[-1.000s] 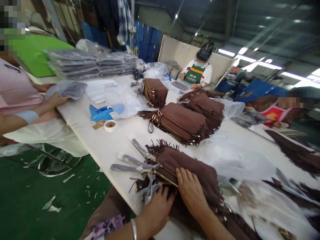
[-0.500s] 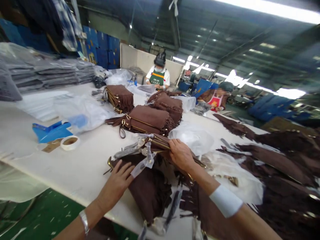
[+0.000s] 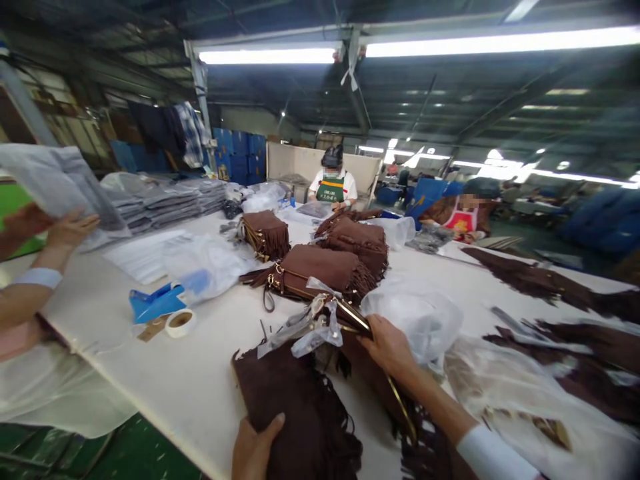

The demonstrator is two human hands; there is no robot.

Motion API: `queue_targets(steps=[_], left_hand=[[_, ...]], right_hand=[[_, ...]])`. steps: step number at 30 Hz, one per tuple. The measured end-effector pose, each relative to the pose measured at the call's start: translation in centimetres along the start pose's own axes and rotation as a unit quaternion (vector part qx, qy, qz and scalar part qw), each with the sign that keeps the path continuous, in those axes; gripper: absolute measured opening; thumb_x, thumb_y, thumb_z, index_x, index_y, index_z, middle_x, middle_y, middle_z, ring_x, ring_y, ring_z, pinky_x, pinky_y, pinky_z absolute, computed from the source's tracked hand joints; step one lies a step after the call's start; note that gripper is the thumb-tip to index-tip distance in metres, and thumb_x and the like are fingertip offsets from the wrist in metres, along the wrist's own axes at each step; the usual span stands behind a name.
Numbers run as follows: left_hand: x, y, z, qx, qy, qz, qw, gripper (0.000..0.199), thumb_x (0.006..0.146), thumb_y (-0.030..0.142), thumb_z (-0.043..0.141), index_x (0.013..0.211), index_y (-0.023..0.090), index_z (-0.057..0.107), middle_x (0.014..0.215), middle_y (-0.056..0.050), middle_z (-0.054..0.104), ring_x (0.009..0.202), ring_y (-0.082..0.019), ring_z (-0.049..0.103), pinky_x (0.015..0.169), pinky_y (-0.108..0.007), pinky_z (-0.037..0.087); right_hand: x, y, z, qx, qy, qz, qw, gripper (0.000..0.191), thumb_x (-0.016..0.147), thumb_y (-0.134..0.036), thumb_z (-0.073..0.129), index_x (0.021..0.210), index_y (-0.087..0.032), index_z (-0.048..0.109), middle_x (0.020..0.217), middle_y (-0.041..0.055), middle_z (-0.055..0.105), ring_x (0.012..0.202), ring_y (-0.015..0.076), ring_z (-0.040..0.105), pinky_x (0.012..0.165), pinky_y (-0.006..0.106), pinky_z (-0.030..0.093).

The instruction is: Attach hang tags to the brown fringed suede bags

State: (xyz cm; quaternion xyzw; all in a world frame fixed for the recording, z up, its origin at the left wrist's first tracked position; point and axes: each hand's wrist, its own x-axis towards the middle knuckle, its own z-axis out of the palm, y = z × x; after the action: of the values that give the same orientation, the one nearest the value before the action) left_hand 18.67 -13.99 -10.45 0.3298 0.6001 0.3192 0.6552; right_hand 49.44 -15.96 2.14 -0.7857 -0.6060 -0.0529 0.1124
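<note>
At the bottom centre, my left hand (image 3: 256, 448) grips the left edge of a dark brown fringed bag (image 3: 295, 407), thumb on top and the other fingers partly hidden. My right hand (image 3: 393, 345) is closed on the gold-zipped edge of another brown bag (image 3: 367, 363), which is tilted up beside the first. Clear plastic wrapping (image 3: 320, 333) covers the metal fittings between the two bags. Just beyond lies a brown fringed bag (image 3: 320, 263) with a wrist loop. Clear plastic bags (image 3: 415, 313) lie to the right of it.
A blue tape dispenser (image 3: 155, 303) and a tape roll (image 3: 181, 323) lie left on the white table (image 3: 210, 393). Far left, another person's hands (image 3: 70, 230) hold a plastic-wrapped grey pack (image 3: 55, 180). Brown fringed pieces (image 3: 560, 280) cover the right side. Two people work beyond.
My left hand has moved down and now grips the fringed bag, which has shifted toward me. The right hand keeps its hold. The view has tilted up and turned left, bringing another person's hands in.
</note>
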Motion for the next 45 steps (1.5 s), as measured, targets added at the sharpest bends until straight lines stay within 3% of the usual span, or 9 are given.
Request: queue_targets(steps=[7,11,14,20,23,28,34,41,45], left_hand=[[-1.8,10.1,-1.1,-0.055,-0.12,-0.077,0.988,0.043,0.066,0.021,0.078,0.106,0.009,0.065,0.085,-0.016,0.076,0.082,-0.036,0.072,0.079,-0.05,0.059],[-3.6,19.6,-3.3,0.161,-0.127,0.13,0.97,0.048,0.068,0.028,0.076,0.112,0.017,0.063,0.096,-0.008,0.075,0.088,-0.034,0.071,0.085,-0.048,0.057],[-5.2,22.4,-1.3,0.437,-0.058,0.358,0.823,0.035,0.077,0.025,0.065,0.111,0.018,0.064,0.106,-0.008,0.071,0.102,-0.031,0.066,0.095,-0.045,0.051],[-3.3,7.1,4.5,0.672,-0.089,0.502,0.536,0.065,0.079,-0.004,0.042,0.14,0.019,0.049,0.13,-0.016,0.061,0.109,-0.028,0.063,0.09,-0.041,0.054],[-1.4,-1.9,5.1,0.683,-0.119,0.522,0.497,0.084,0.074,-0.008,0.047,0.147,0.033,0.038,0.15,-0.008,0.045,0.124,-0.032,0.054,0.103,-0.051,0.047],[-1.6,-2.7,4.7,0.616,-0.272,0.409,0.616,0.097,0.069,0.024,0.082,0.15,0.033,0.03,0.159,-0.012,0.027,0.136,-0.045,0.037,0.112,-0.066,0.029],[0.5,1.1,6.3,0.095,-0.281,0.133,0.946,0.071,0.075,0.05,0.072,0.135,0.017,0.054,0.133,-0.019,0.058,0.117,-0.04,0.056,0.107,-0.061,0.037],[1.3,6.4,3.5,-0.303,-0.342,-0.095,0.884,0.043,0.081,0.051,0.063,0.109,0.019,0.062,0.117,-0.012,0.068,0.103,-0.032,0.067,0.091,-0.05,0.054],[-0.9,11.4,-0.4,-0.254,-0.385,-0.122,0.879,0.039,0.083,0.039,0.064,0.115,0.017,0.064,0.104,-0.012,0.073,0.087,-0.03,0.072,0.059,-0.028,0.056]], right_hand=[[1.6,2.4,-2.0,0.042,-0.003,0.078,0.996,0.018,0.085,-0.034,0.063,0.094,-0.02,0.058,0.09,0.0022,0.066,0.084,0.0196,0.059,0.068,0.026,0.032],[3.0,4.4,-5.2,0.064,0.007,0.14,0.988,0.022,0.083,-0.04,0.062,0.096,-0.022,0.062,0.09,0.0023,0.068,0.082,0.0206,0.06,0.064,0.027,0.032],[3.9,5.5,-8.0,0.07,0.022,0.175,0.982,0.027,0.081,-0.043,0.061,0.099,-0.022,0.064,0.091,0.0033,0.068,0.083,0.0216,0.06,0.062,0.027,0.032],[4.7,5.9,-13.1,0.028,0.045,0.218,0.974,0.033,0.08,-0.049,0.059,0.099,-0.022,0.065,0.085,0.0044,0.067,0.078,0.0228,0.059,0.059,0.028,0.031],[5.0,4.6,-14.0,-0.032,0.037,0.21,0.976,0.034,0.082,-0.052,0.058,0.097,-0.022,0.064,0.084,0.0051,0.066,0.076,0.0235,0.058,0.058,0.029,0.03],[4.0,-0.9,-10.5,-0.074,0.03,0.109,0.991,0.022,0.085,-0.042,0.059,0.093,-0.022,0.058,0.086,0.004,0.064,0.079,0.0225,0.058,0.062,0.03,0.03],[-0.9,-8.8,-1.5,0.009,-0.027,-0.043,0.999,0.012,0.081,-0.017,0.057,0.091,-0.02,0.054,0.093,0.003,0.063,0.09,0.021,0.056,0.074,0.029,0.035],[-2.3,-10.6,-1.6,-0.032,-0.036,-0.118,0.992,0.023,0.076,-0.006,0.053,0.094,-0.02,0.056,0.095,0.0054,0.06,0.091,0.0248,0.051,0.078,0.035,0.039],[-3.7,-11.2,-2.9,-0.098,0.006,-0.179,0.979,0.023,0.082,-0.007,0.055,0.1,-0.02,0.059,0.095,0.0068,0.06,0.088,0.0255,0.052,0.075,0.037,0.041]])
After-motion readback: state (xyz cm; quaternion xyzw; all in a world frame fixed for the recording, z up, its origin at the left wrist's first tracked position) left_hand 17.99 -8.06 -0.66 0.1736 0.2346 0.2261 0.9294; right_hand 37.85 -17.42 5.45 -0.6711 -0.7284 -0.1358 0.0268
